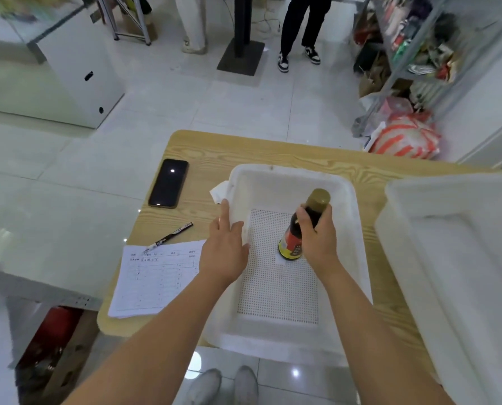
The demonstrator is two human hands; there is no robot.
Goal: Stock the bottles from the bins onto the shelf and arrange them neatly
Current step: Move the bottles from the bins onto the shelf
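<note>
A dark bottle with a gold cap and a red and yellow label stands upright in a white plastic bin with a perforated floor. My right hand grips the bottle around its neck and shoulder. My left hand rests on the bin's left rim, thumb over the inner wall. A second white bin sits to the right on the same wooden table. A metal shelf filled with packaged goods stands at the far right.
On the table left of the bin lie a black phone, a pen, a printed sheet and a crumpled tissue. Two people's legs and a black stand are ahead on the tiled floor. A white counter stands at the far left.
</note>
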